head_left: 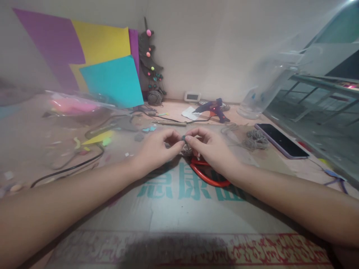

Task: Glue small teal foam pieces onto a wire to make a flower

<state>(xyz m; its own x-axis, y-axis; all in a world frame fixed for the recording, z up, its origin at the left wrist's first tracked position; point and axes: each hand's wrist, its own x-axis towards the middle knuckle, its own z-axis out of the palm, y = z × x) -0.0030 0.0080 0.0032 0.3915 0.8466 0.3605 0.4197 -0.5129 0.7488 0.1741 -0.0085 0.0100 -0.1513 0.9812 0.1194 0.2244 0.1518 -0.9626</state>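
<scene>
My left hand [165, 144] and my right hand [206, 144] meet over the middle of the table, thumbs and fingertips pinched together. Between the fingertips is a small dark grey-green piece [184, 138]; its kind is too small to make out, and the fingers cover part of it. Just below, a greyish, shiny item [186, 150] shows between the hands, partly hidden. Red-handled scissors [209, 178] lie under my right hand, their blades out of sight. Beneath everything is a flat cardboard sheet [174, 216] with green characters and a red pattern.
A glue gun [214, 109] rests at the back beside a small white display [192, 96]. On the right are a phone [282, 141], a grey yarn bundle [255, 139] and a clear jug [259, 91]. Coloured sheets [112, 82] and a decorated tree [150, 61] stand against the wall; scraps and a cable [70, 166] lie left.
</scene>
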